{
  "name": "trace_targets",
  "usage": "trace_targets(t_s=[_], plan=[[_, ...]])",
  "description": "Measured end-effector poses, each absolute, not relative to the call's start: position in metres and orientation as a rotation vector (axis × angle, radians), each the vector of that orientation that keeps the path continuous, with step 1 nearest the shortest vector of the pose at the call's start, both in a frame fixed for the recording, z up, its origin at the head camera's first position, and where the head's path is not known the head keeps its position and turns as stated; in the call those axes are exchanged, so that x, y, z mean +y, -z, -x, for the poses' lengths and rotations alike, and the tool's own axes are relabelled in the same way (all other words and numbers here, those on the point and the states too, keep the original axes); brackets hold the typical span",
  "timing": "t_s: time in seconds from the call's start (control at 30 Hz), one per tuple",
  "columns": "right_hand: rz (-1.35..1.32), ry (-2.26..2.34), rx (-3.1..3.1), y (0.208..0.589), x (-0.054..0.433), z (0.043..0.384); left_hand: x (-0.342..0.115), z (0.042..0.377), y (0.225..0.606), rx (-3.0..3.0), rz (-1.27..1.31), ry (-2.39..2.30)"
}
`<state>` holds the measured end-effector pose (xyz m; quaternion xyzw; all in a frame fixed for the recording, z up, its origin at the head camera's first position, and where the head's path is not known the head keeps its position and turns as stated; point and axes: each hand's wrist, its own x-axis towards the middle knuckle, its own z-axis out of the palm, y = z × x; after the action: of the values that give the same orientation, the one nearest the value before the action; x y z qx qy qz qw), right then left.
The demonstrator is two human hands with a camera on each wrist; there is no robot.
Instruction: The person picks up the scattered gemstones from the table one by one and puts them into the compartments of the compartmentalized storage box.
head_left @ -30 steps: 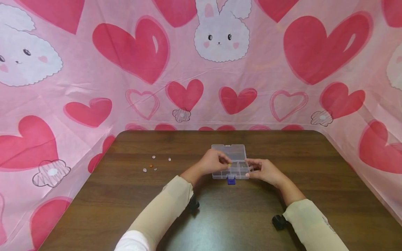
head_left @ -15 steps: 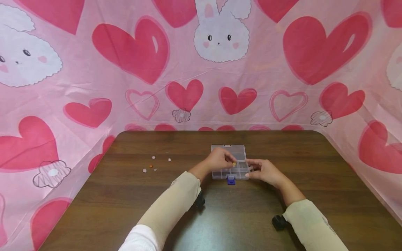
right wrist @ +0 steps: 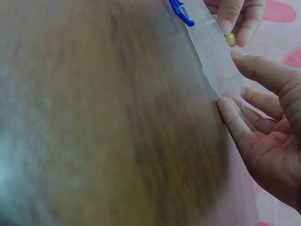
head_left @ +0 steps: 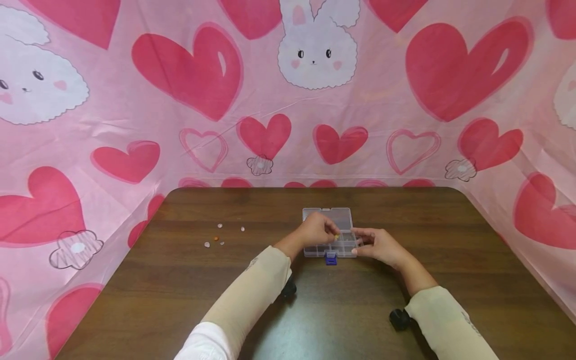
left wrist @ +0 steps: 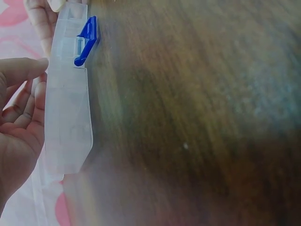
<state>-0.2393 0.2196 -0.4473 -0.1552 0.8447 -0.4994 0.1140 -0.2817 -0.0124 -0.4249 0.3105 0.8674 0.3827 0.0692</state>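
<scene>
A clear plastic compartment box (head_left: 308, 253) with a blue latch (head_left: 331, 260) lies on the table, its lid (head_left: 340, 216) tipped back. Above its inner compartments my left hand (head_left: 317, 230) pinches a small yellow bead (right wrist: 230, 39) between thumb and fingertips. My right hand (head_left: 381, 247) grips the right end of the box, thumb near the front corner and fingers along the side. In the left wrist view the box's front wall (left wrist: 68, 113) hides the compartments from sight.
Several small pieces lie on the table to the left: an orange one (head_left: 216, 238), pale ones such as the whitish piece (head_left: 207, 245) and another pale piece (head_left: 243, 229). A pink heart-print cloth (head_left: 306, 110) hangs behind the brown wooden table (head_left: 342, 310).
My left hand has moved right over the box with the yellow bead and dipped slightly in the last half second. The right hand and the box have stayed in place.
</scene>
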Motion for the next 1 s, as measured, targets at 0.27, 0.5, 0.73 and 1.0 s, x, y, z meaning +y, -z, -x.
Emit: trace_targets(t_s=[0.27,0.5,0.73,1.0], plan=[[0.457,1.459,2.478,0.447,0.219,0.239,-0.015,0.279,0.427,2.563,-0.818,-1.257],[0.456,1.448,2.491,0.447,0.219,0.239,-0.024,0.273,0.420,2.514,-0.843,-1.345],[0.453,1.431,2.518,0.448,0.219,0.239,-0.033,0.269,0.415,2.491,-0.902,-1.361],[0.454,1.419,2.529,0.447,0.217,0.238,-0.046,0.263,0.414,2.407,-0.985,-1.433]])
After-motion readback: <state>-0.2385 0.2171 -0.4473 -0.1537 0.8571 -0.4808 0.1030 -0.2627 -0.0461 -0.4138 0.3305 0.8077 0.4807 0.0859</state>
